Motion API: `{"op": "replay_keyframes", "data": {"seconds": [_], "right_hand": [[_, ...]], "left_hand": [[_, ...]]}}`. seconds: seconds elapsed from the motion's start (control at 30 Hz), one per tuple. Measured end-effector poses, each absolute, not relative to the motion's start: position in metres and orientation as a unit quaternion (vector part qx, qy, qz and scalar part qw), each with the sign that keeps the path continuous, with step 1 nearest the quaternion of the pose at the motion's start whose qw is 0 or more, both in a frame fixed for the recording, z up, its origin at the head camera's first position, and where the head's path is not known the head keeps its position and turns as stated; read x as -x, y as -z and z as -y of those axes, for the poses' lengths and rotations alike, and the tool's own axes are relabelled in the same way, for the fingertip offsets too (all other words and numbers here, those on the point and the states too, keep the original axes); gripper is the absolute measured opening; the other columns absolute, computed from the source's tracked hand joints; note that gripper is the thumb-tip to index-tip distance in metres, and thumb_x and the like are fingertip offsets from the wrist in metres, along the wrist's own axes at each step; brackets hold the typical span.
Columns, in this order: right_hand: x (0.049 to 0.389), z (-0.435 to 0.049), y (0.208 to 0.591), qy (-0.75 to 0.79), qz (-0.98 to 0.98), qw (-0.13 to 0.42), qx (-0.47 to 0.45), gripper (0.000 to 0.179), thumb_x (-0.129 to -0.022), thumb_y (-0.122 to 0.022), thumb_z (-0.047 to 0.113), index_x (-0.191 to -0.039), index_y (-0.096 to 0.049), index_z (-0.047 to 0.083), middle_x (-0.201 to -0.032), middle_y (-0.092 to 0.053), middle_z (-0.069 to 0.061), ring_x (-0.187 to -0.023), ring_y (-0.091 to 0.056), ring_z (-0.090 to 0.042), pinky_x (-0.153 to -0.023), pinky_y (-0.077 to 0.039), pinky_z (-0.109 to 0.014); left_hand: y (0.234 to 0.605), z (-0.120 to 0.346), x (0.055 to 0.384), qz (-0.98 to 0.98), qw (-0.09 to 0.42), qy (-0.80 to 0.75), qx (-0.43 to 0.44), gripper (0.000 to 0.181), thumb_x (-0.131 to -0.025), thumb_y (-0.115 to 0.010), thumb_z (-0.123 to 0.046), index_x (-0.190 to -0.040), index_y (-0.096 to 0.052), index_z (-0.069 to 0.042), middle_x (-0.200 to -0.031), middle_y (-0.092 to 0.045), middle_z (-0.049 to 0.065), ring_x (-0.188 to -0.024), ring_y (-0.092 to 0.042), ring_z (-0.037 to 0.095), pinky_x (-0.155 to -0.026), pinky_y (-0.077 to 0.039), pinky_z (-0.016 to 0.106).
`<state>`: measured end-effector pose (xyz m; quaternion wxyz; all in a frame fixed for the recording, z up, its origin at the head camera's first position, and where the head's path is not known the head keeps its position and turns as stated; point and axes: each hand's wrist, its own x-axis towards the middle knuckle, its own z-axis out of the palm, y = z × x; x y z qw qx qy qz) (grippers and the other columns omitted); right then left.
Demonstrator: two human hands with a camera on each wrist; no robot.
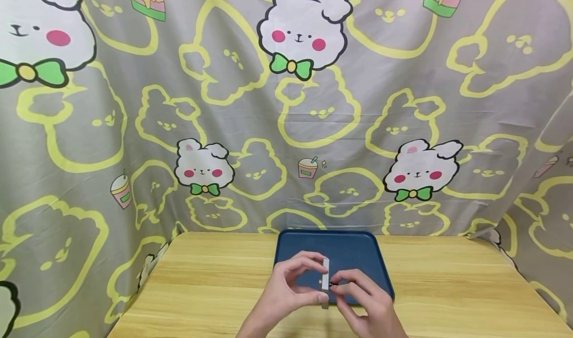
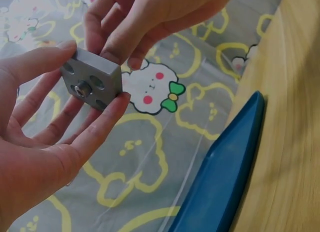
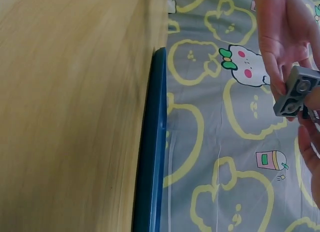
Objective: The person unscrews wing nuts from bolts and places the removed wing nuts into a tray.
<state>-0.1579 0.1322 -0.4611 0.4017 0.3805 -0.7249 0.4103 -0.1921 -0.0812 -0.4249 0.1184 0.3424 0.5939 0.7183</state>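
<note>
A grey metal block (image 1: 326, 273) with several round holes stands upright over the tray, gripped by its edges between the thumb and fingers of my left hand (image 1: 288, 284). In the left wrist view, a round metal bolt end (image 2: 82, 88) sticks out of one hole on the block's near face. On the opposite face, my right hand (image 1: 364, 298) pinches a small dark piece (image 1: 332, 284) close against the block. The right wrist view shows a thread-like ridged part (image 3: 314, 115) there, mostly covered by the fingers; I cannot tell its exact kind.
Beneath the hands a dark blue tray (image 1: 331, 239) with a raised rim lies on the light wooden table (image 1: 215, 268). A grey curtain (image 1: 250, 124) with cartoon rabbits hangs behind the table and along both sides.
</note>
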Motion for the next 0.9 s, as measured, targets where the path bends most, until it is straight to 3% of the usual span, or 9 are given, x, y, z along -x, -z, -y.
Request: {"op": "replay_keyframes", "data": {"seconds": [0.17,0.4,0.5,0.63,0.73,0.9], "right_hand": [[0.161,-0.132,0.461,-0.388,0.707,0.434,-0.402,0.015,-0.104,-0.064,0.022,-0.101,-0.074,0.011,-0.106,-0.066,-0.010,-0.090,-0.064,-0.017,-0.081,-0.056,-0.014],[0.158,-0.130,0.460,-0.399,0.720,0.421,-0.381,0.014,-0.102,-0.066,0.024,-0.103,-0.074,0.012,-0.107,-0.067,-0.008,-0.089,-0.066,-0.016,-0.083,-0.055,-0.013],[0.155,-0.131,0.458,-0.425,0.723,0.404,-0.364,0.013,-0.094,-0.077,0.012,-0.106,-0.073,0.011,-0.109,-0.067,-0.009,-0.092,-0.067,-0.018,-0.088,-0.055,-0.015],[0.152,-0.133,0.454,-0.447,0.742,0.386,-0.317,0.038,-0.079,-0.083,-0.008,-0.108,-0.073,0.014,-0.110,-0.069,-0.004,-0.096,-0.067,-0.016,-0.089,-0.054,-0.015],[0.151,-0.132,0.449,-0.488,0.763,0.339,-0.254,0.037,-0.083,-0.081,-0.008,-0.109,-0.073,0.017,-0.108,-0.070,-0.001,-0.095,-0.069,-0.015,-0.082,-0.059,-0.020],[0.151,-0.132,0.442,-0.636,0.754,0.144,-0.086,0.017,-0.095,-0.075,0.012,-0.112,-0.073,0.014,-0.109,-0.071,-0.005,-0.097,-0.072,-0.019,-0.079,-0.063,-0.030]], "left_hand": [[0.424,0.082,0.192,-0.600,0.128,-0.718,-0.330,0.038,-0.090,-0.079,-0.002,-0.124,-0.066,0.006,-0.141,-0.053,0.020,-0.133,-0.053,0.029,-0.091,-0.060,0.045],[0.425,0.083,0.193,-0.601,0.125,-0.719,-0.327,0.039,-0.089,-0.080,-0.003,-0.124,-0.066,0.006,-0.141,-0.052,0.021,-0.131,-0.054,0.029,-0.092,-0.060,0.045],[0.426,0.082,0.193,-0.603,0.118,-0.719,-0.325,0.040,-0.088,-0.081,-0.003,-0.124,-0.066,0.006,-0.141,-0.052,0.021,-0.130,-0.055,0.028,-0.091,-0.060,0.045],[0.426,0.082,0.194,-0.608,0.101,-0.718,-0.323,0.040,-0.086,-0.082,-0.002,-0.122,-0.067,0.005,-0.139,-0.053,0.021,-0.129,-0.057,0.028,-0.089,-0.061,0.046],[0.426,0.081,0.194,-0.608,0.088,-0.717,-0.330,0.039,-0.085,-0.083,0.000,-0.121,-0.068,0.005,-0.138,-0.054,0.023,-0.129,-0.057,0.029,-0.089,-0.061,0.046],[0.427,0.080,0.194,-0.617,0.084,-0.709,-0.332,0.037,-0.085,-0.082,0.002,-0.119,-0.068,0.003,-0.138,-0.054,0.021,-0.129,-0.056,0.030,-0.089,-0.061,0.044]]}}
